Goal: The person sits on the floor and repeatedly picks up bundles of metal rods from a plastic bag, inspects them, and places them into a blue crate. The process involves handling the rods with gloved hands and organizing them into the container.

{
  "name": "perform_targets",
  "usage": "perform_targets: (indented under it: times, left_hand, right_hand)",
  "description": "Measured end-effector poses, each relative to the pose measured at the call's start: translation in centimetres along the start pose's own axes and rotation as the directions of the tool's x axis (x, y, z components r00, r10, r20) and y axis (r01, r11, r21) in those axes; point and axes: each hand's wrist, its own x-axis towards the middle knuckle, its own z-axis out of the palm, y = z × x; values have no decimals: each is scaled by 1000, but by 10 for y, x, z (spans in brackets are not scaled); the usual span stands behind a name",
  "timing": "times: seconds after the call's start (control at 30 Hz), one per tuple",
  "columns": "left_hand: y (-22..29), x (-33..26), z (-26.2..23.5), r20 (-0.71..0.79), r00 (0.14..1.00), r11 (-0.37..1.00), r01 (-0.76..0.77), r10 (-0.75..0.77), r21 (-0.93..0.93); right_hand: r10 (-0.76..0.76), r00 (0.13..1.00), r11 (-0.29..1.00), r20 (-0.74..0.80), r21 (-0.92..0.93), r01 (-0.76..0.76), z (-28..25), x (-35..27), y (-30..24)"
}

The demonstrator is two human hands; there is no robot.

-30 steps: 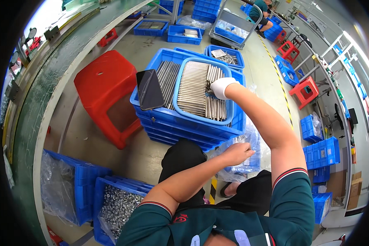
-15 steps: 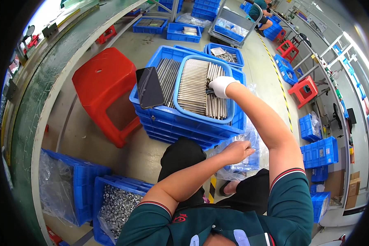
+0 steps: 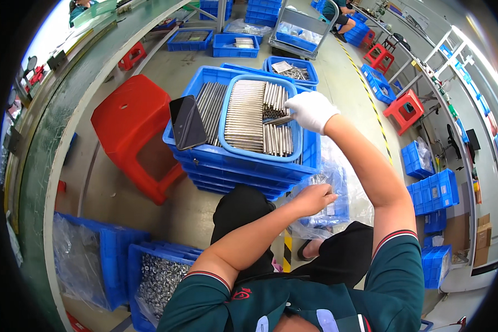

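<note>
My right hand (image 3: 314,113), in a white glove, is at the right side of a light blue tray (image 3: 258,155) full of thin metal rods (image 3: 244,116). Its fingertips pinch the end of one metal rod (image 3: 279,120), which lies slanted over a gap between two shorter stacks on the right side. My left hand (image 3: 315,200), bare, is closed in front of the crates, above a bag-lined blue bin; what its fingers hold, if anything, is hidden. The tray rests on a blue crate (image 3: 243,174) holding more rods, and a black phone (image 3: 187,123) leans on the crate's left side.
A red stool (image 3: 130,113) stands left of the crates, beside a long green bench (image 3: 36,182). Bins of small metal parts (image 3: 159,282) sit at the lower left. Behind the crates are another parts bin (image 3: 293,71) and a trolley (image 3: 301,33).
My right hand has drawn back to the right from the rods, and a slanted rod now shows at its fingertips. The whole view has shifted slightly; my left hand stays closed.
</note>
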Motion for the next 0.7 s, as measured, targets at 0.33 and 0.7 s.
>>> perform_targets:
  times: [0.33, 0.7]
  left_hand:
    - [-10, 3, 11, -29, 998, 998, -51, 50, -44]
    - [-8, -1, 3, -39, 998, 995, -47, 44, -83]
  right_hand:
    - [24, 979, 924, 204, -378, 56, 32, 35, -33]
    - [178, 966, 894, 186, -440, -80, 68, 47, -22]
